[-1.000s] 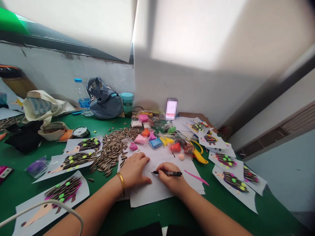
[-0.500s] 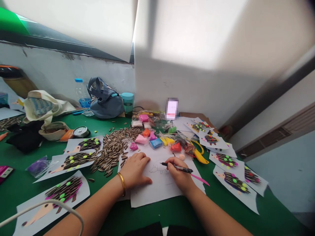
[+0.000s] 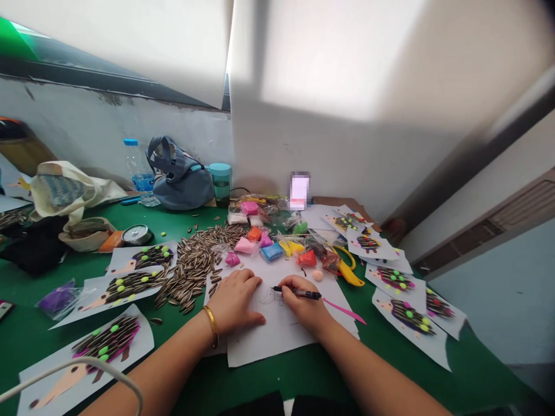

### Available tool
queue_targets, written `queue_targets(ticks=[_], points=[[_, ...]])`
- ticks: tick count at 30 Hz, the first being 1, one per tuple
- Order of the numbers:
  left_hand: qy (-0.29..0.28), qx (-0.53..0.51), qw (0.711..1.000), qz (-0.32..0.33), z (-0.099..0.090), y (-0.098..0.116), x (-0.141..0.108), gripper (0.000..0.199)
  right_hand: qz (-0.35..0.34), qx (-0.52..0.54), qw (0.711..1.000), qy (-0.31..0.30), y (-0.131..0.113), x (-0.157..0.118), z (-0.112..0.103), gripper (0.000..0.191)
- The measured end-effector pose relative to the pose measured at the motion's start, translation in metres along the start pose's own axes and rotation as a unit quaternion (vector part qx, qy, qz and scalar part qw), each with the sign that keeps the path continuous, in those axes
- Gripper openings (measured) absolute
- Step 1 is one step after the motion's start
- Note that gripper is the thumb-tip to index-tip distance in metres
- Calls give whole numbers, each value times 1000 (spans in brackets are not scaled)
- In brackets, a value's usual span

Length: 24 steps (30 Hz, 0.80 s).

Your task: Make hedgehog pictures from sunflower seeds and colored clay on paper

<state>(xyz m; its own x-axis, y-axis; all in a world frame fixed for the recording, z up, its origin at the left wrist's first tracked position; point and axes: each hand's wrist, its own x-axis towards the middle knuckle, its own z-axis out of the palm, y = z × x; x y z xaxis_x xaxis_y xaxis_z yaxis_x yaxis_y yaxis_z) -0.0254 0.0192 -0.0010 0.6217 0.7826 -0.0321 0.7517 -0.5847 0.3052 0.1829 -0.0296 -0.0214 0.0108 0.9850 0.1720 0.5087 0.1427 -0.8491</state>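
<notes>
My right hand (image 3: 301,300) grips a black pen (image 3: 307,293), its tip on a faint animal outline drawn on a white sheet of paper (image 3: 260,346). Part of the drawing is hidden behind the hand. My left hand (image 3: 236,297) lies flat on the same sheet, fingers spread, with a gold bangle (image 3: 211,325) on its wrist. Beyond the left fingers spreads a pile of sunflower seeds (image 3: 191,266). Just past the paper's far part lie small bags of coloured clay, among them a blue one (image 3: 272,252) and a red one (image 3: 306,258).
Hedgehog pictures covered in seeds lie at left (image 3: 104,341) and right (image 3: 410,315). Yellow-handled scissors (image 3: 350,273) and a pink plastic strip (image 3: 344,311) are right of the paper. A phone (image 3: 299,192), a cup (image 3: 221,185) and a grey-blue bag (image 3: 184,185) stand along the wall.
My right hand and the pen have shifted left along the drawing, toward the animal's head. My left hand stays on the paper. The whole view has swung slightly.
</notes>
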Motion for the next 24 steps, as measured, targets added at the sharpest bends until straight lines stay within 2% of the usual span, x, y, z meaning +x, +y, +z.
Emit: queue_targets(ticks=[9, 24], points=[[-6, 6, 1000, -2, -2, 2, 0, 78, -8, -1, 1000, -3, 3, 0, 0, 16], [-3, 9, 1000, -2, -1, 1, 1, 79, 4, 10, 1000, 26, 6, 1, -1, 16]])
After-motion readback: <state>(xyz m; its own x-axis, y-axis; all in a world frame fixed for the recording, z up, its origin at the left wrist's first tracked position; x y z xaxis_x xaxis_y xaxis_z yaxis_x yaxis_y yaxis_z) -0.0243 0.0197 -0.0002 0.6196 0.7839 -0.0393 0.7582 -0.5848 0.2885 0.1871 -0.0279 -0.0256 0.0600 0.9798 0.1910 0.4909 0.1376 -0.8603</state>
